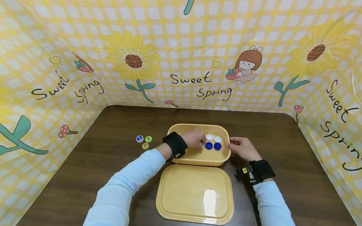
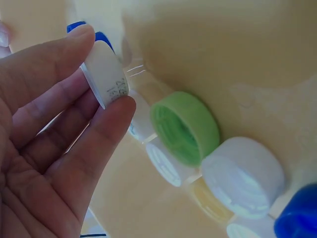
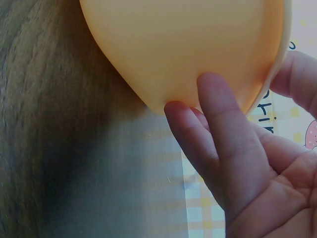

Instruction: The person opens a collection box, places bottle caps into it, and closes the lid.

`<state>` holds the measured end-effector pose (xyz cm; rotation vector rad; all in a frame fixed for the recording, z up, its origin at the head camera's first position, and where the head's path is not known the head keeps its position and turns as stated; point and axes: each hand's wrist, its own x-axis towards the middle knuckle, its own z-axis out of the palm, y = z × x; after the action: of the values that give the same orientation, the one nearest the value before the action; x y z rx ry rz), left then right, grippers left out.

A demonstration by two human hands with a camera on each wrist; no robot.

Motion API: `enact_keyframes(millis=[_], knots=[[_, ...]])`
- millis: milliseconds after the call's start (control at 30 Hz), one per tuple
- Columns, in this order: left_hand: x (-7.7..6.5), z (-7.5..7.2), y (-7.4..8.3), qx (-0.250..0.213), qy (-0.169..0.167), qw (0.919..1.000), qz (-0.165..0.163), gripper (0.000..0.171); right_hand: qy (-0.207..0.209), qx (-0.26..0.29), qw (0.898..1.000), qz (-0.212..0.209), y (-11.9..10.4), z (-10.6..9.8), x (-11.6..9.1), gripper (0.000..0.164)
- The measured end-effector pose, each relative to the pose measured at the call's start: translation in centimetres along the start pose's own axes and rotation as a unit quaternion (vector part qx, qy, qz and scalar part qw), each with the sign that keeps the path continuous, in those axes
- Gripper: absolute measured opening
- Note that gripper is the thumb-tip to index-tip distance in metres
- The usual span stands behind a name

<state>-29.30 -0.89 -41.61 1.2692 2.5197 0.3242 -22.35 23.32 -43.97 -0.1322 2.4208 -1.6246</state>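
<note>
On the left we saw a blue-and-white cap, a yellow cap and a green cap grouped on the wood-grain tabletop, a strip of wood separating them from the box. Just in front of it lay a flat, glossy lid. Inside the smooth, round-cornered box, the left hand pinched a printed white cap between thumb and finger, near ribless-looking blue caps. The right hand pinched the right wall, thumb over the rim, fingers outside; wood stretched beyond.
</note>
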Motion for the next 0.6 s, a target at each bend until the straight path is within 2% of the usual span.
enact_keyframes(millis=[433,600], knots=[[0.12,0.25,0.24,0.033,-0.009,0.9985,-0.043,0.012,0.001,-0.011,1.000,0.006,0.20,-0.07,0.13,0.046],[0.38,0.43,-0.02,0.027,-0.007,0.9985,-0.046,0.012,0.000,-0.009,1.000,0.000,0.14,-0.07,0.10,0.046]])
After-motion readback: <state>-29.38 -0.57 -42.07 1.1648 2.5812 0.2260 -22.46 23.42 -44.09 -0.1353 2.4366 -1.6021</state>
